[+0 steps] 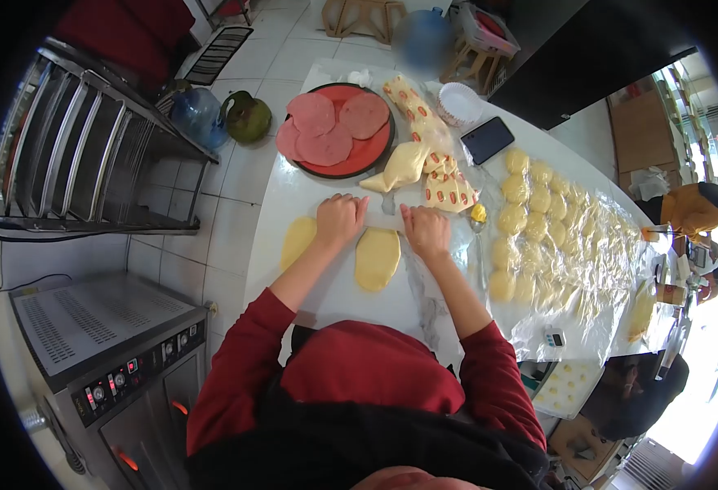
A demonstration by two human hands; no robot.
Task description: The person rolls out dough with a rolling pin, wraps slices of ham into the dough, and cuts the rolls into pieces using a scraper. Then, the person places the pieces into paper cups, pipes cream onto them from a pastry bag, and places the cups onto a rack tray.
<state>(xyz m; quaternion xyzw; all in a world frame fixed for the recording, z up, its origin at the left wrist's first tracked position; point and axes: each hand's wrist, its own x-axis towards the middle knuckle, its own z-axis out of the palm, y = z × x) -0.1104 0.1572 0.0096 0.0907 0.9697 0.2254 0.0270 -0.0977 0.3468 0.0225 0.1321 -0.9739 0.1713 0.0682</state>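
My left hand [342,220] and my right hand [426,230] are closed around the two ends of a pale rolling pin [385,221]. The pin lies across the top edge of a flattened oval of dough [377,261]. Another flat dough piece [297,242] lies to the left, partly under my left forearm. Beyond my hands, a pale yellow piping bag [405,166] rests by a printed wrapper [449,181]. Slices of pink meat [313,114] sit on a red plate [358,157] at the back left.
Several dough balls [512,219] lie under clear plastic on the right. A phone [487,140], paper cups [458,104] and a small timer [555,337] are on the table [273,204]. An oven [106,327] and metal rack [89,155] stand left. People are at far right.
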